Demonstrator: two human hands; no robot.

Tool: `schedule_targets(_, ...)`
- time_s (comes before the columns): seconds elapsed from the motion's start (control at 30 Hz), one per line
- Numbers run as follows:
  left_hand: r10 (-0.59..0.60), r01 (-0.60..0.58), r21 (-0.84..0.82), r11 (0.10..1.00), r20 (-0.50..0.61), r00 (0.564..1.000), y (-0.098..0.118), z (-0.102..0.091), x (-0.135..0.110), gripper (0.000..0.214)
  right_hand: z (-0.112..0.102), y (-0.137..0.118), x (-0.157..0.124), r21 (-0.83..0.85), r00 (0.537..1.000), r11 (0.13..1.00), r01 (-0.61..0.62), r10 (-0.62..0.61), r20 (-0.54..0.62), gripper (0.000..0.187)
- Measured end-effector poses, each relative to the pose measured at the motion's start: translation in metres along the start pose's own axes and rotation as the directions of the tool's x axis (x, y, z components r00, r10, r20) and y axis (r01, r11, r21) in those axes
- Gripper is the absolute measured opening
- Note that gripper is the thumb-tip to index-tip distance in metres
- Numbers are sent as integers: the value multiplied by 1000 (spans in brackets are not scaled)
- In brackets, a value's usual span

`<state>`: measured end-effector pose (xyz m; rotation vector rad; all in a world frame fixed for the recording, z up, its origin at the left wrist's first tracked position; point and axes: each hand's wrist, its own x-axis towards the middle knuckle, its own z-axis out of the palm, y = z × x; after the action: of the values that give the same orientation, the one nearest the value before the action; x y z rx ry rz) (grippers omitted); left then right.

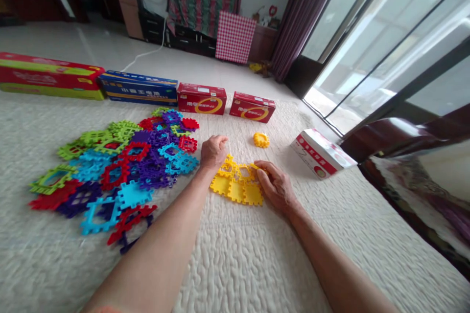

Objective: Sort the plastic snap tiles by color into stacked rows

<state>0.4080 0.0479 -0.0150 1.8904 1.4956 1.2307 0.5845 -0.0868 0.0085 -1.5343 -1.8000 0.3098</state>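
Note:
Several joined yellow interlocking tiles [237, 187] lie flat on the white quilted cover [257, 254]. My left hand [213, 152] rests at their far left corner, its fingers curled down onto a yellow piece. At their right edge sits my right hand [276, 187], with the fingers bent and pinching the tile at that side. A single yellow round piece [261, 140] lies apart, just beyond the tiles.
A heap of green, blue, purple and red tiles [121, 166] spreads to the left. Along the far edge stand a long red box [47, 76], a blue box [139, 88] and two red boxes [201, 99]. A white-red box [322, 153] lies right. Glass doors [385, 44] stand beyond.

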Motion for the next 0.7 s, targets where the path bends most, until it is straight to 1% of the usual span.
schedule_targets(0.1, -22, 22, -30, 999, -6, 1000, -1, 0, 1, 37, 0, 0, 0, -37, 1000, 999, -2, 3, 2, 30)
schedule_targets(0.23, -50, 48, -69, 996, -27, 998, -1, 0, 1, 37, -1, 6, 4, -57, 995, 994, -94, 92, -38, 33)
schedule_targets(0.33, -58, 57, -72, 996, -21, 998, 0, -1, 1, 37, -1, 18, 15, 10, 982, 989, -150, 150, -114, 36)
schedule_targets(0.4, -68, 68, -64, 996, -8, 998, 2, -2, 1, 37, -1, 27, 23, 73, 973, 983, -168, 177, -146, 39)
schedule_targets(0.43, -72, 72, -59, 996, -1, 997, 2, -2, 1, 37, -2, 31, 27, 78, 971, 982, -172, 182, -157, 39)
schedule_targets(0.47, -75, 75, -55, 996, 4, 997, 3, -2, 1, 37, -2, 35, 29, 58, 970, 983, -172, 180, -162, 38)
schedule_targets(0.57, -74, 74, -48, 996, 5, 997, 3, -2, 1, 37, -5, 40, 31, -89, 977, 986, -139, 122, -176, 36)
schedule_targets(0.7, -97, 95, -76, 993, -26, 995, 0, 0, 2, 36, -6, 40, 26, -182, 989, 980, -80, 56, -134, 46)
